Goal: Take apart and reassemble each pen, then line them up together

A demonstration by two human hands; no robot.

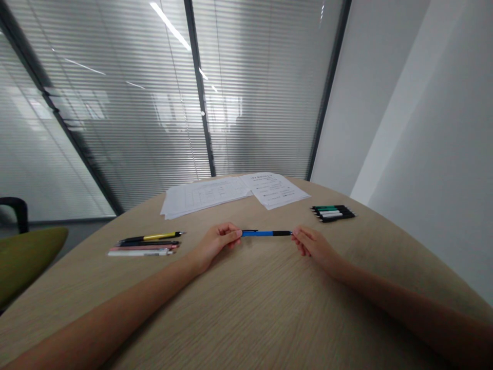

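Note:
A blue pen (262, 233) with a black grip and a dark clip lies level between my hands, just above or on the table. My left hand (221, 241) pinches its clip end. At the other end, the thumb and fingers of my right hand (311, 243) are closed on the tip. To the left of my left hand is a row of pens (146, 244) in yellow, black, pink and white. Beyond my right hand lies a second group of pens (333, 213), black with green and white barrels.
Printed sheets of paper (208, 196) lie at the far side of the wooden table (246, 318). A green chair (31, 262) stands at the left edge. Behind the table are glass panels with blinds (262, 103), and a white wall (435, 154) rises on the right.

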